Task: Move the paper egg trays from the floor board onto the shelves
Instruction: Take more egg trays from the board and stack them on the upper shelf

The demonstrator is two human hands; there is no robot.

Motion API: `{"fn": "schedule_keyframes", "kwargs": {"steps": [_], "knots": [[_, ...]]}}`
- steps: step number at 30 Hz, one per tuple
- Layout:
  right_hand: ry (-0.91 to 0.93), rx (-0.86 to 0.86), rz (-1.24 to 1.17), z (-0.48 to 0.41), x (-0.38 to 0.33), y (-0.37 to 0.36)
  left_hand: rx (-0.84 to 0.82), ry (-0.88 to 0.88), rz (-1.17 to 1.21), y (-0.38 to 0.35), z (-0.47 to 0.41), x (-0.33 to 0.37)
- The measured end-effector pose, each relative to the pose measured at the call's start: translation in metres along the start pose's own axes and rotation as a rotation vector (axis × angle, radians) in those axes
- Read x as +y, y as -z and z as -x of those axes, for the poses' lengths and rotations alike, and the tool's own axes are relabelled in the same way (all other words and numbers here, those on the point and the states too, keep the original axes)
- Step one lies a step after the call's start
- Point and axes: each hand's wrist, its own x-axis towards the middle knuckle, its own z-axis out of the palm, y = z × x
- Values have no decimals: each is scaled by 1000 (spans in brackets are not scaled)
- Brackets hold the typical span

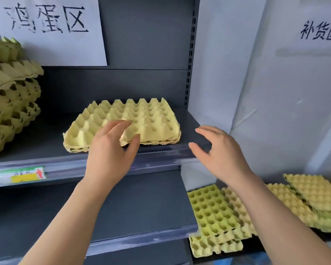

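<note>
We see only our own two forearms and hands, entering from the bottom edge. Both arms are bare as far as the picture reaches: no sleeve, cuff or glove shows on either. Our left hand (111, 150) carries no ring, watch or band, and its wrist is equally unadorned. Our right hand (221, 152) is the same, with plain fingers and a bare wrist. The nails that show on the thumbs look short and unpainted. No markings, bandages or jewellery appear anywhere along either forearm.
</note>
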Motion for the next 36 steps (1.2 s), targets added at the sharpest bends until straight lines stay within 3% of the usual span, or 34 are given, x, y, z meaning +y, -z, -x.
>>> {"fn": "schedule_keyframes", "kwargs": {"steps": [9,18,26,36], "knots": [[-119,3,98,57,116,55,-189,-166,183,-113,45,109],[-224,-191,113,105,278,66,-426,-12,155,-267,102,181],[-287,-400,77,134,383,5,-633,239,64,-378,157,154],[-383,-606,19,144,476,-134,-855,550,-48,-499,196,66]]}}
